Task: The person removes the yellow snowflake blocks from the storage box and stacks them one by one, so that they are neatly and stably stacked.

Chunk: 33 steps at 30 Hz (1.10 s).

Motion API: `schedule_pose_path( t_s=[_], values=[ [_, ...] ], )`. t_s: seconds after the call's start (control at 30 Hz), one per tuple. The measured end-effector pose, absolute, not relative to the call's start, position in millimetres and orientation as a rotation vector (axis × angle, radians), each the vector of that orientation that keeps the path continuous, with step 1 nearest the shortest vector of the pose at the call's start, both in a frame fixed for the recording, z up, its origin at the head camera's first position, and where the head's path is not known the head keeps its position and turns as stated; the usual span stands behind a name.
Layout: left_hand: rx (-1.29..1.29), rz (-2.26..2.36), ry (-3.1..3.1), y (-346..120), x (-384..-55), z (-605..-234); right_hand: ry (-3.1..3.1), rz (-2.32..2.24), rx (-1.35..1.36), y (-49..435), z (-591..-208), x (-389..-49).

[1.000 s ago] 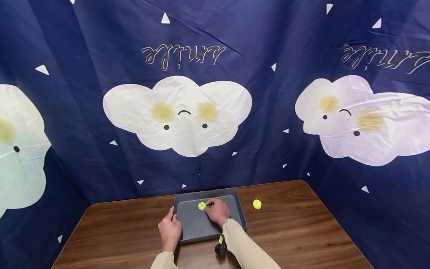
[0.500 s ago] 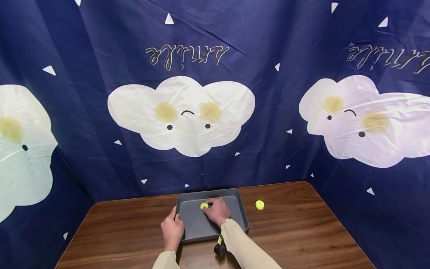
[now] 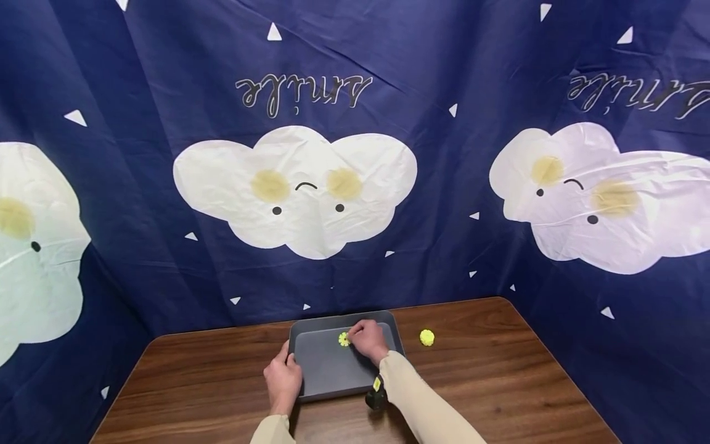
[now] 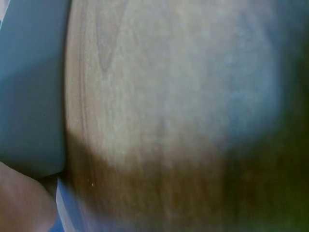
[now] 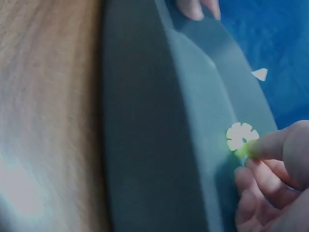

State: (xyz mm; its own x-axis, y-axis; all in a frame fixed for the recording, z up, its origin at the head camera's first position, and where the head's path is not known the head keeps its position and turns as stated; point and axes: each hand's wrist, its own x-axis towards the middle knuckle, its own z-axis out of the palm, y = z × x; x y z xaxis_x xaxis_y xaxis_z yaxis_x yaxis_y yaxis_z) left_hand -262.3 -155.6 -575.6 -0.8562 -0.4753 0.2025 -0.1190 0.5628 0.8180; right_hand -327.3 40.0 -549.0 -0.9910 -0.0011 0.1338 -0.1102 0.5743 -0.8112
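Note:
My left hand [image 3: 283,377] grips the left wall of a dark grey rectangular tray [image 3: 324,370], thumb on the near side of the rim. Over the tray's far part, my right hand [image 3: 368,339] pinches a small yellow-green notched plastic disc [image 3: 344,339], like a snowflake building disc. In the right wrist view the disc [image 5: 241,135] faces the camera, and my thumb and a finger hold its lower right edge. The other fingers of that hand curl beneath. The left wrist view catches only the tray's outer wall [image 4: 31,92] and part of the left hand [image 4: 24,203].
To the right of the tray, a yellow-green clump of similar-looking discs [image 3: 426,337] lies on the brown wooden table [image 3: 488,370]. A dark blue curtain [image 3: 355,277] with clouds hangs close behind the table. A black wrist camera [image 3: 376,396] sits by my right sleeve.
My right hand, pinching the disc, has shifted a little to the right over the tray, and its wrist has turned. The left hand stays on the tray's left wall.

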Motion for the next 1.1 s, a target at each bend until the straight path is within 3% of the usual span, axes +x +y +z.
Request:
schedule_pose_path(
  t_s=[0.27, 0.6, 0.83, 1.1],
  values=[
    [0.474, -1.192, -2.393, -157.2, -263.9, -576.7, -2.667, 1.583, 0.069, 79.7, -525.6, -340.6],
    [0.478, -1.208, -2.386, -158.8, -261.7, -576.4, -2.629, 1.350, -0.033, 157.8, -496.6, -354.4],
    [0.484, -1.209, -2.391, -160.0, -261.0, -575.3, -2.745, 1.314, -0.178, 203.2, -505.4, -350.0],
    [0.486, -1.224, -2.411, -158.1, -260.8, -574.8, -2.791, 1.404, -0.224, 224.0, -524.6, -340.2]
  ],
)
